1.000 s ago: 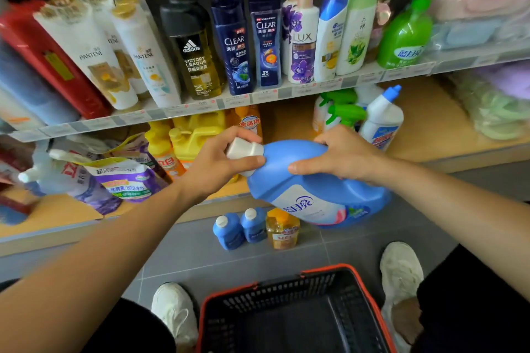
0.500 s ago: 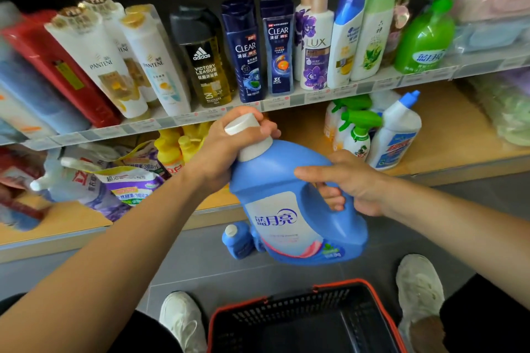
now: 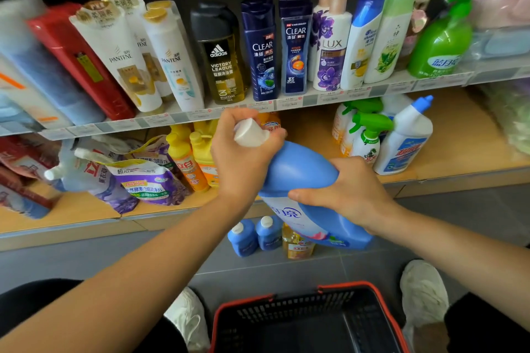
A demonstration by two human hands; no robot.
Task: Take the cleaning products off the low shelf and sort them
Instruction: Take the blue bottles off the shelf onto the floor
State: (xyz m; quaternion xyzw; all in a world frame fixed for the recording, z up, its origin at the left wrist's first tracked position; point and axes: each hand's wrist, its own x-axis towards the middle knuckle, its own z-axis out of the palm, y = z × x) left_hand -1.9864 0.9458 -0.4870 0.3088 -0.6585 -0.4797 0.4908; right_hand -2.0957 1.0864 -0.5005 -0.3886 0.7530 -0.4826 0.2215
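Note:
A big blue detergent jug (image 3: pixel 298 178) with a white cap (image 3: pixel 250 132) hangs tilted in front of the low wooden shelf (image 3: pixel 459 152). My left hand (image 3: pixel 243 157) grips its neck just under the cap. My right hand (image 3: pixel 347 192) grips the jug's handle side. On the floor below stand two small blue bottles (image 3: pixel 253 235) and a yellow bottle (image 3: pixel 295 243). On the low shelf remain yellow bottles (image 3: pixel 186 157), purple refill pouches (image 3: pixel 143 178), green spray bottles (image 3: pixel 367 135) and a white toilet-cleaner bottle (image 3: pixel 407 140).
A black basket with a red rim (image 3: pixel 309 321) sits on the grey floor between my white shoes (image 3: pixel 424 295). The upper shelf (image 3: pixel 286 103) holds shampoo and body-wash bottles. Folded cloths lie at the far right.
The jug has been turned from lying flat to more upright, then tipped again cap-up toward the left. My right hand shifted from its top to the handle side.

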